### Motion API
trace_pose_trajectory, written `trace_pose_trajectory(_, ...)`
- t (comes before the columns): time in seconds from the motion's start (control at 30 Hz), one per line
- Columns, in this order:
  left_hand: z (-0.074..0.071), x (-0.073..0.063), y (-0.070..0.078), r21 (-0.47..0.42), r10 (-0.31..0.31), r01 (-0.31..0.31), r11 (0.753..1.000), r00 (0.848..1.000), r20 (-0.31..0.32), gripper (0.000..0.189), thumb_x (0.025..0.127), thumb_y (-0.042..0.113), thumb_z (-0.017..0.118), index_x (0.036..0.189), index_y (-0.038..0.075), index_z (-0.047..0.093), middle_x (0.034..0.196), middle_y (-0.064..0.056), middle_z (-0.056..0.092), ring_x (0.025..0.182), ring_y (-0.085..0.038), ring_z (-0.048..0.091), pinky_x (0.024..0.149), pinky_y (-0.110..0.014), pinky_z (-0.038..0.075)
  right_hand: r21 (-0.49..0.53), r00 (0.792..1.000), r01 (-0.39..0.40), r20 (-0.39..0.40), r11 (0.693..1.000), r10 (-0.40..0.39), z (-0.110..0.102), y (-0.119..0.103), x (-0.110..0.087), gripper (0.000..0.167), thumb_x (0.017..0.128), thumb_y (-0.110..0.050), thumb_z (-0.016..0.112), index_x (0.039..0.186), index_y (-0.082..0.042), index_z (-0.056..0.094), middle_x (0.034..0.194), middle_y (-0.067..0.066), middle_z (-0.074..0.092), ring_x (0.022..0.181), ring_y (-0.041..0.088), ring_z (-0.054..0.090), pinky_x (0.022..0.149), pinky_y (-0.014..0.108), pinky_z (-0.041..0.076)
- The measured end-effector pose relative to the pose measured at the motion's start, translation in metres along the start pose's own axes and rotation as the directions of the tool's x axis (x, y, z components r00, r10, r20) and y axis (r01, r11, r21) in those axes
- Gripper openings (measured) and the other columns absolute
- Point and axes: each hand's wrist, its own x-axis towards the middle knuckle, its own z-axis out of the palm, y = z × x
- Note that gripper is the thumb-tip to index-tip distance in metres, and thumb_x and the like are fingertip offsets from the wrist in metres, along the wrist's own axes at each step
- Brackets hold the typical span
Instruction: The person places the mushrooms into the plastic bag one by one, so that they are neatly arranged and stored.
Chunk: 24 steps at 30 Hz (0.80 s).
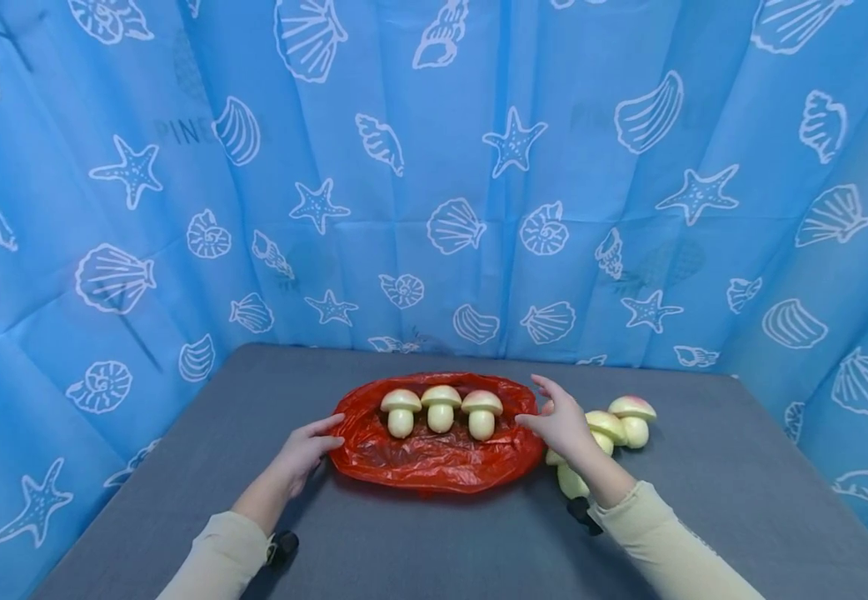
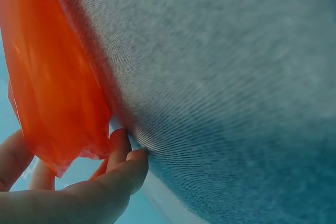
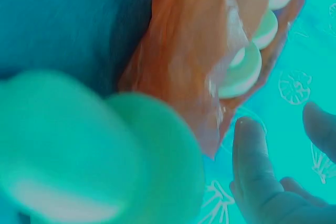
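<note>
A red plastic bag (image 1: 434, 471) lies spread on the table with its opening wide. Inside it, three toy mushrooms stand in a row: a left one (image 1: 401, 412), a middle one (image 1: 441, 408) and a right one (image 1: 482, 414). At the bag's left end is my left hand (image 1: 302, 452), its fingers spread around the edge of the plastic (image 2: 58, 87). My right hand (image 1: 565, 425) is at the bag's right end, thumb and fingers apart, nothing between them. Under and beside the right forearm lie several more toy mushrooms (image 1: 633, 421), partly hidden by it.
The grey table (image 1: 404, 550) ends at a blue curtain (image 1: 434, 183) printed with white shells and starfish. In the right wrist view a blurred mushroom (image 3: 68, 145) fills the lower left, close to the camera.
</note>
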Motion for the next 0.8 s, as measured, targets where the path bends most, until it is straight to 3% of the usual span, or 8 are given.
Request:
trace_pose_trajectory(0.13,-0.001,0.002,0.0,0.007,-0.005,0.005,1.0,1.0,-0.006,0.051,0.096,0.012,0.055,0.146,0.009,0.045,0.154,-0.025,0.027,0.139,-0.043,0.026,0.107,-0.064,0.023,0.037,1.0,0.012,0.018,0.999,-0.013,-0.016,0.001,-0.009,0.068,0.09,-0.007,0.066,0.148,0.003,0.032,0.144,0.035,0.033,0.108,0.044,0.057,0.081,0.047,0.053)
trace_pose_trajectory(0.23,-0.001,0.003,0.0,0.002,-0.007,0.007,1.0,1.0,-0.002,0.05,0.097,0.013,0.056,0.146,0.009,0.045,0.154,-0.024,0.028,0.139,-0.043,0.028,0.107,-0.064,0.024,0.06,1.0,0.017,0.022,0.998,-0.018,-0.027,0.004,-0.014,0.069,0.09,-0.007,0.066,0.148,0.004,0.03,0.144,0.036,0.031,0.097,0.04,0.063,0.075,0.043,0.055)
trace_pose_trajectory(0.4,-0.002,0.005,0.002,-0.012,-0.026,0.025,1.0,1.0,-0.006,0.05,0.097,0.014,0.055,0.146,0.011,0.046,0.153,-0.023,0.031,0.134,-0.042,0.035,0.105,-0.061,0.027,-0.004,0.998,0.059,0.014,0.998,-0.059,-0.043,0.01,-0.02,0.069,0.091,-0.011,0.067,0.147,0.005,0.031,0.14,0.037,0.035,0.108,0.046,0.058,0.076,0.041,0.055)
trace_pose_trajectory(0.5,-0.002,0.006,0.002,-0.015,-0.036,0.036,0.999,0.999,-0.011,0.049,0.097,0.015,0.055,0.145,0.012,0.047,0.152,-0.023,0.032,0.128,-0.042,0.039,0.103,-0.058,0.03,-0.041,0.995,0.093,0.025,0.995,-0.092,-0.049,0.015,-0.024,0.067,0.09,-0.011,0.068,0.145,0.007,0.033,0.136,0.038,0.039,0.105,0.046,0.058,0.075,0.042,0.055)
trace_pose_trajectory(0.63,-0.004,0.008,0.003,-0.018,-0.043,0.043,0.999,0.999,-0.006,0.048,0.097,0.015,0.055,0.145,0.012,0.047,0.151,-0.023,0.034,0.125,-0.041,0.042,0.1,-0.057,0.033,-0.064,0.989,0.129,0.085,0.99,-0.123,-0.056,0.023,-0.028,0.067,0.09,-0.014,0.07,0.143,0.01,0.036,0.136,0.038,0.041,0.106,0.047,0.056,0.074,0.042,0.055)
trace_pose_trajectory(0.8,-0.006,0.011,0.005,-0.026,-0.04,0.04,0.999,0.999,0.004,0.048,0.097,0.016,0.055,0.145,0.013,0.048,0.151,-0.022,0.035,0.126,-0.041,0.042,0.1,-0.057,0.032,-0.034,0.97,0.16,0.188,0.987,-0.151,-0.062,0.035,-0.032,0.072,0.089,-0.017,0.071,0.145,0.009,0.033,0.142,0.037,0.035,0.12,0.057,0.042,0.084,0.05,0.052)
